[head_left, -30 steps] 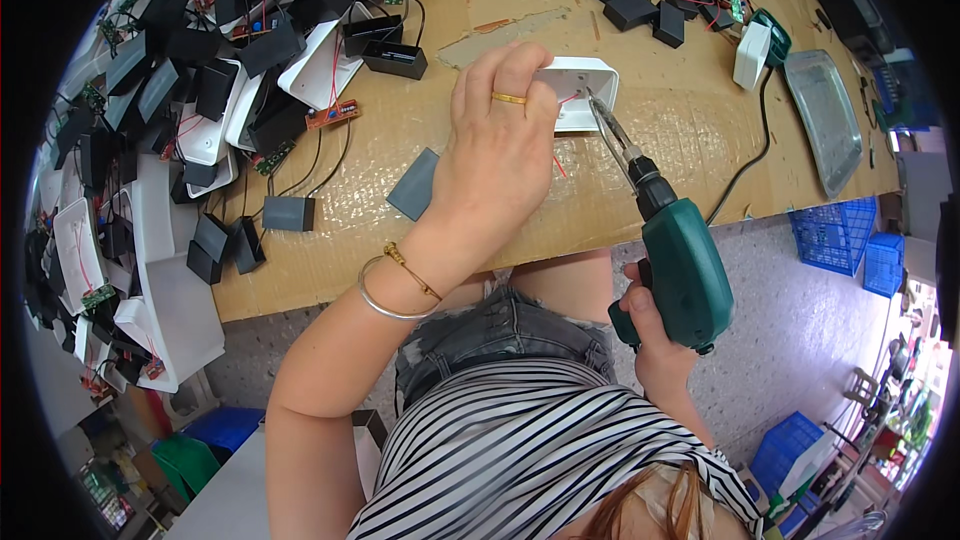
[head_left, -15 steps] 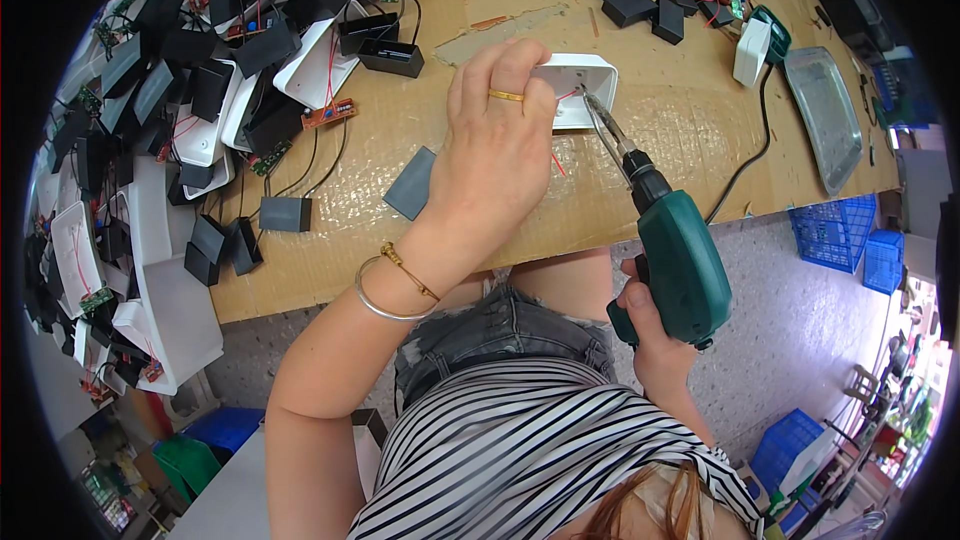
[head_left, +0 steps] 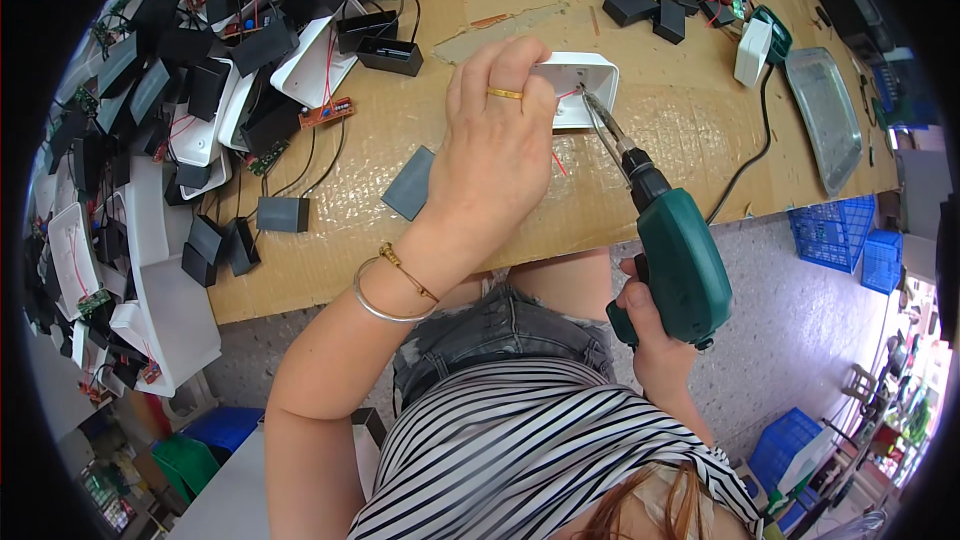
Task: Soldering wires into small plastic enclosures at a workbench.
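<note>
My left hand (head_left: 490, 155), with a ring on one finger, is closed on the left end of a white plastic housing (head_left: 607, 90). The housing lies on its side, its hollow facing me. In my right hand (head_left: 660, 340) is a green pistol-shaped soldering gun (head_left: 685, 260), gripped by its handle. Its long metal tip reaches into the housing, close to a thin red wire and a small metal spot on the inner wall. Another red wire end (head_left: 560, 164) pokes out below. My fingertips are hidden behind the hand and housing. Beside my left wrist lies a dark grey block (head_left: 409, 183).
White housings, black boxes (head_left: 285, 214) and wired circuit boards (head_left: 327, 113) are heaped at left. More black boxes (head_left: 629, 7) lie at the back. A metal tray (head_left: 827, 125), a white-and-green plug-like piece (head_left: 753, 50) and a black cord (head_left: 765, 130) sit at right.
Hardly anything differs. Both hands, the white housing and the soldering gun's tip hold nearly the same place.
</note>
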The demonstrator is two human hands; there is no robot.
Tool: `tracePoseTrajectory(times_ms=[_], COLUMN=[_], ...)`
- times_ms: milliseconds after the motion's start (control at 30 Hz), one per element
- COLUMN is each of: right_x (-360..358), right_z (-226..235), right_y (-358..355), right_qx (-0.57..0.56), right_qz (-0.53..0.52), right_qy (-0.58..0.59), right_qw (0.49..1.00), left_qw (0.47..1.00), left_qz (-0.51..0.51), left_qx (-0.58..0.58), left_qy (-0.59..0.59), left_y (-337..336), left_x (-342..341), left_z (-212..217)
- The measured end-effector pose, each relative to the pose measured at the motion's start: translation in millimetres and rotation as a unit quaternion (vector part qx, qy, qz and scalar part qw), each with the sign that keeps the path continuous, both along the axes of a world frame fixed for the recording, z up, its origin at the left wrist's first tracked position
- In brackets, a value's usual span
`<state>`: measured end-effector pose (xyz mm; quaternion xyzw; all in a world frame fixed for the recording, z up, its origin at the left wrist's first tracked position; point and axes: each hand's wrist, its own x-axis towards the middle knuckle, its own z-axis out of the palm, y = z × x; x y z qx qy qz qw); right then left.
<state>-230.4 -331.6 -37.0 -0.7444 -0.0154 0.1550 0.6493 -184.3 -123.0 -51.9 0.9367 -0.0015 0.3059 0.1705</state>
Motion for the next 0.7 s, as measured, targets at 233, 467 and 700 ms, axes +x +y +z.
tracePoseTrajectory(times_ms=[233,467,700], right_x=[-1.2,1.4,5.8], right_z=[-1.2,11.3,21.9], right_y=[-0.7,1.2,2.1], right_qx=[-0.011,0.012,-0.015], right_qz=[-0.001,-0.020,-0.009], right_qy=[-0.009,0.026,0.028], right_qw=[1.000,0.999,0.999], left_qw=[1.000,1.000,1.000], left_qz=[-0.004,-0.006,-0.003], left_qx=[0.007,0.002,0.002], left_qy=[-0.001,-0.007,0.003], left_y=[0.6,0.2,0.4], left_x=[0.4,0.8,0.1], left_z=[-0.3,-1.6,-0.6])
